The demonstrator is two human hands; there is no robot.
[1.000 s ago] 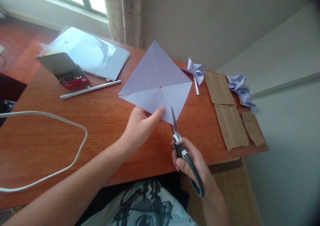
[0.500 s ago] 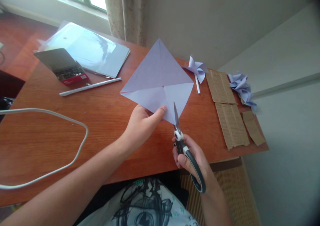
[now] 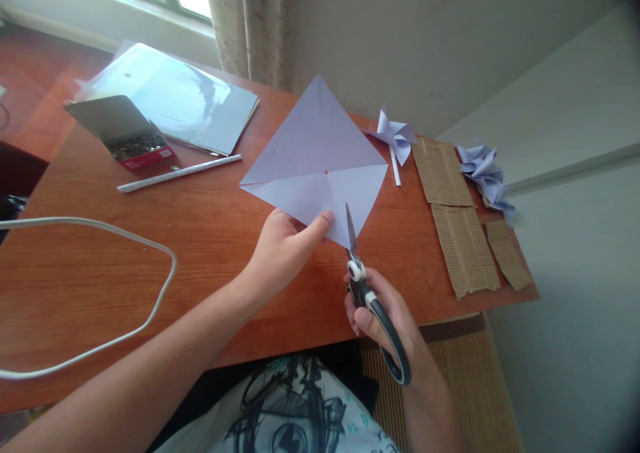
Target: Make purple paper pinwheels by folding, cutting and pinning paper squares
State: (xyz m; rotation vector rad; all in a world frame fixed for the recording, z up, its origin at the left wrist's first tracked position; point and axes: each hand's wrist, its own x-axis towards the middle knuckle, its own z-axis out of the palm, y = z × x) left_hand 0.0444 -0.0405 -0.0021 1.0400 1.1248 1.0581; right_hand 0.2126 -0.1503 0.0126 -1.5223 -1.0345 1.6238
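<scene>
Paper square (image 3: 320,153) is pinched at its near edge by the left hand (image 3: 285,249), thumb on top, and held lifted off the surface (image 3: 210,239). Scissors (image 3: 367,299) are clamped in the right hand (image 3: 383,313), blades entering the near corner just right of the left thumb. The sheet is judged light, floppy and easily torn, so it is best gripped close beside the cut line.

Counts:
- 1 creased sheet
- 1 scissors
- 1 finished pinwheel (image 3: 395,136) beyond the right hand
- 3 cardboard pieces (image 3: 463,246)
- 1 rolled stick (image 3: 177,173)
- 1 pin box (image 3: 133,139)
</scene>
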